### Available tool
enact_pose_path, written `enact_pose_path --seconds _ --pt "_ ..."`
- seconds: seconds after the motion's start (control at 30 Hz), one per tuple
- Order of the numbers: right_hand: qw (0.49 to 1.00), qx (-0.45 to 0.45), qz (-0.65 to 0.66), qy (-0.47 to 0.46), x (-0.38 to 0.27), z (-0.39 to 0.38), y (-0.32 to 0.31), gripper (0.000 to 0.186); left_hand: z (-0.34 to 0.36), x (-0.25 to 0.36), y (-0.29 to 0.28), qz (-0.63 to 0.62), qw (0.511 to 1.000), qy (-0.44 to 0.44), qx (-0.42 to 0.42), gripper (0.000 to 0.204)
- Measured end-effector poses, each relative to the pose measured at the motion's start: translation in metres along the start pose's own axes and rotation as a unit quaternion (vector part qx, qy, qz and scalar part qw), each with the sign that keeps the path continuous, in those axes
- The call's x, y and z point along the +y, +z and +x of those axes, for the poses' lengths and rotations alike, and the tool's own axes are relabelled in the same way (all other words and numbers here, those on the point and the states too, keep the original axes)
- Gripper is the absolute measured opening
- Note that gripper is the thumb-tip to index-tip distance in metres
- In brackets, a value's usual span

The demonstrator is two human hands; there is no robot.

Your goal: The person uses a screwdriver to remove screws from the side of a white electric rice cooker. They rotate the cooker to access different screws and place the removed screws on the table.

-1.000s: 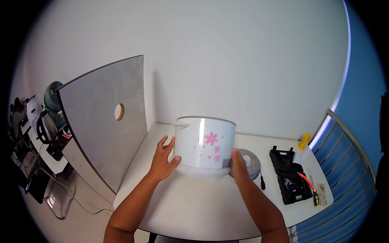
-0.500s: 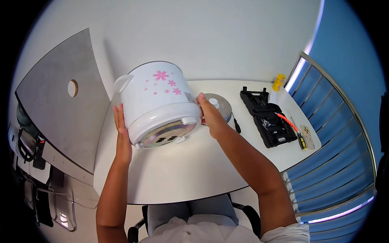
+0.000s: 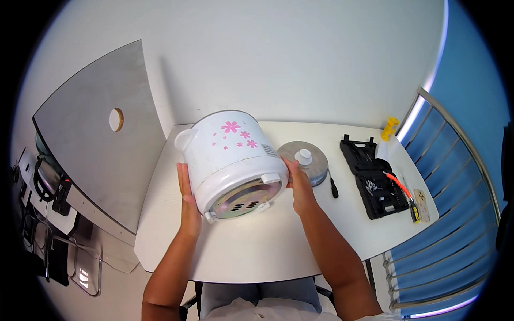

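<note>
White cylindrical pink-flowered cooker (image 3: 227, 140): our left hand (image 3: 189, 206) and right hand (image 3: 300, 186) clasp opposite sides, seemingly to steady its tilt.

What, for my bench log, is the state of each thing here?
White pink-flowered plastic cooker: tilted, underside showing, held between left hand and right hand
Round grey lid with white knob: knob upward
Black plastic tool case: open
Slim black-handled screwdriver: lying flat
Pale rectangular remote: lying flat
</note>
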State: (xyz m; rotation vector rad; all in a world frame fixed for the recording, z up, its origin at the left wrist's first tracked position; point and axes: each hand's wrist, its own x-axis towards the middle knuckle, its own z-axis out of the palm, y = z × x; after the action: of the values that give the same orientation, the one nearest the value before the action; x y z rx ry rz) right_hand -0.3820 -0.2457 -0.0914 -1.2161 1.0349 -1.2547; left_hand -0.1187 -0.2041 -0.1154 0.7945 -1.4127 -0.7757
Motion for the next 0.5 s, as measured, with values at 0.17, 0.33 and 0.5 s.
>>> enact_pose_path --seconds 0.17,0.33,0.5 --pt "0.995 -0.024 -0.034 -0.09 0.009 0.0 -0.005 0.076 -0.001 0.003 0.001 -0.011 1.0 0.001 0.007 0.097" --pt "0.993 -0.035 -0.019 -0.114 0.023 -0.003 -0.003 0.082 0.0 0.009 0.004 -0.04 0.999 -0.018 0.012 0.099" --pt "0.994 -0.023 -0.002 -0.107 0.017 -0.013 0.001 0.09 0.0 0.002 0.002 -0.027 1.0 0.002 -0.01 0.099"
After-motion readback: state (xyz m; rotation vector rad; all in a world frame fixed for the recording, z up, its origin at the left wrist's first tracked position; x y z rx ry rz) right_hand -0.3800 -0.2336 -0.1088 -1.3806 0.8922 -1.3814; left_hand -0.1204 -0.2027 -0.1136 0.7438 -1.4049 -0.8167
